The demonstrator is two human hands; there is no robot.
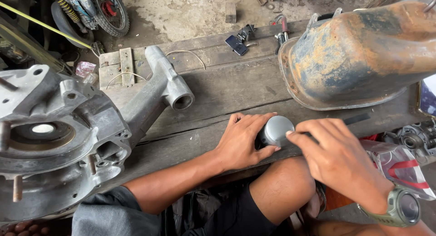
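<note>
A small grey metal cylinder with a domed end (277, 129) lies on the worn wooden workbench (227, 88) near its front edge. My left hand (243, 140) wraps around the cylinder's left side, fingers curled over it. My right hand (334, 156) rests against its right side, fingertips touching the domed end; a green wristwatch (403, 208) is on that wrist. What the right hand grips beneath its palm is hidden.
A large grey engine casing (54, 140) fills the left, its arm (165, 84) reaching over the bench. A rusty metal fuel tank (363, 54) sits at the right. A phone (236, 44) and pliers (282, 29) lie at the back edge. A motorbike wheel (109, 11) stands behind.
</note>
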